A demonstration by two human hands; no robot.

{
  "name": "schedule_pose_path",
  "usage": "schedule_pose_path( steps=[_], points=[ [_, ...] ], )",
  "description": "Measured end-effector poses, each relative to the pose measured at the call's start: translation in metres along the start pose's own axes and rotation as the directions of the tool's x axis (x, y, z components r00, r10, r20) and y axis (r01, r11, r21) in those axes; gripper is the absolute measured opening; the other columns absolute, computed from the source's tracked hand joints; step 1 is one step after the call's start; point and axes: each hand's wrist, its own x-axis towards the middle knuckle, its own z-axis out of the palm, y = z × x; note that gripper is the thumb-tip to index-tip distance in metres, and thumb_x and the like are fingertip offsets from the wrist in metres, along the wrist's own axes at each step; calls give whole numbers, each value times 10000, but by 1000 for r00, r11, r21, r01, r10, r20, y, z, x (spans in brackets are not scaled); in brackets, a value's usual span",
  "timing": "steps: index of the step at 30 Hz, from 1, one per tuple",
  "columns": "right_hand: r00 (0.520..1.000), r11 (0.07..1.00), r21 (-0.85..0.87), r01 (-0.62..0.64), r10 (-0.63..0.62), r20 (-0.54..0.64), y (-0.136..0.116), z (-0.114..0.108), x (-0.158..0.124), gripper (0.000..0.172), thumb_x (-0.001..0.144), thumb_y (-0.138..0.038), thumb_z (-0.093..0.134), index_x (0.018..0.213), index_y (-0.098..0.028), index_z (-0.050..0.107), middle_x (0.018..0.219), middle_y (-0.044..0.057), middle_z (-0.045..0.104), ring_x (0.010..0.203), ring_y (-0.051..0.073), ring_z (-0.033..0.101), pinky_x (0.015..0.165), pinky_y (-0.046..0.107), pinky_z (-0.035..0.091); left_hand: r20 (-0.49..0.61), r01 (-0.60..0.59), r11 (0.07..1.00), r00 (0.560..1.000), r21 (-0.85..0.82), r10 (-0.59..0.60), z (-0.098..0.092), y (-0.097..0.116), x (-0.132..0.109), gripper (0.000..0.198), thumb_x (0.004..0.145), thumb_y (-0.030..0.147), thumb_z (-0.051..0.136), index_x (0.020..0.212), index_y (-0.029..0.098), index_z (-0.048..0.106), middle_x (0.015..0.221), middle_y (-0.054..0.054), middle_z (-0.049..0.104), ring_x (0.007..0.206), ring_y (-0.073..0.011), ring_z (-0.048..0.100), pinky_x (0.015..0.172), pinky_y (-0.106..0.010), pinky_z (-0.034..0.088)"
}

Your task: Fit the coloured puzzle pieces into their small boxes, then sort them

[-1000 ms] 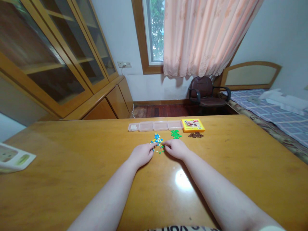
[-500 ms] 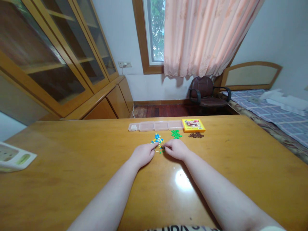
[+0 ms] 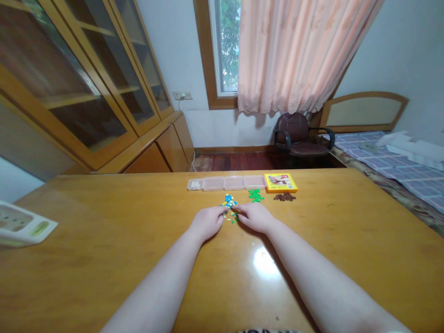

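Note:
A small pile of mixed blue, white and yellow building bricks (image 3: 229, 200) lies on the table, with a few loose green and white pieces in front of it. My left hand (image 3: 208, 223) rests at the pile's near left side, its index finger stretched out to the bricks. From the right, my right hand (image 3: 255, 217) reaches into the same pile with its index finger extended, the fingertips of both hands close together. Neither hand visibly holds a brick. Just behind my right hand is a pile of green bricks (image 3: 255, 195), and farther right a pile of brown bricks (image 3: 285, 197).
Clear plastic compartment trays (image 3: 234, 183) stand in a row near the table's far edge, beside a yellow box (image 3: 281, 183). A white plastic holder (image 3: 26, 224) is at the table's left. Beyond the table stand a chair (image 3: 294, 134) and a bed (image 3: 409, 148).
My right hand's index finger has straightened and moved left into the mixed pile, nearer my left fingertip. My left hand stays nearly in place. The view has shifted slightly.

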Motion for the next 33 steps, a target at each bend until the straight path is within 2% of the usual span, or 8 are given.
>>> schedule_pose_path(
  steps=[5,9,15,21,27,33],
  points=[
    [1000,1000,7,11,-11,-11,1,1,0,387,852,-295,422,1207,-269,576,1127,36,659,993,208,613,839,281,418,35,-101,995,994,-9,102,1,4,-2,398,824,195,414,1145,331,606,1115,26,664,980,-173,615,858,-267,454],
    [1000,1000,16,-13,13,-16,2,3,1,364,860,-287,420,1178,-253,594,1099,44,671,979,203,619,820,270,422,58,-81,996,995,22,79,3,2,-2,393,821,203,421,1138,333,614,1101,20,671,971,-181,621,857,-278,458],
    [997,997,45,-62,64,-35,2,4,1,326,875,-290,413,1113,-234,628,1039,49,691,961,189,625,813,255,425,29,-43,998,999,45,42,2,-2,-1,397,821,199,412,1143,306,618,1143,5,653,1017,-186,608,885,-286,453],
    [998,996,92,-13,19,-57,3,3,0,349,851,-235,421,1129,-259,630,1088,22,677,995,171,613,856,253,426,75,-159,987,985,11,158,1,1,-3,412,807,192,426,1142,341,614,1126,36,661,1003,-174,612,881,-277,454],
    [999,994,104,35,-35,-7,4,2,0,381,812,-194,426,1108,-273,653,1066,-2,687,974,164,618,854,265,439,70,-107,994,992,19,106,1,1,-3,412,797,186,436,1133,339,620,1105,27,670,970,-181,621,856,-280,462],
    [998,998,50,-26,29,-57,5,0,0,348,820,-210,427,1058,-245,679,1043,22,694,965,174,620,845,265,437,34,-80,996,996,29,79,0,-1,-2,385,811,193,419,1099,315,643,1110,14,668,997,-187,612,877,-291,457]
  ],
)
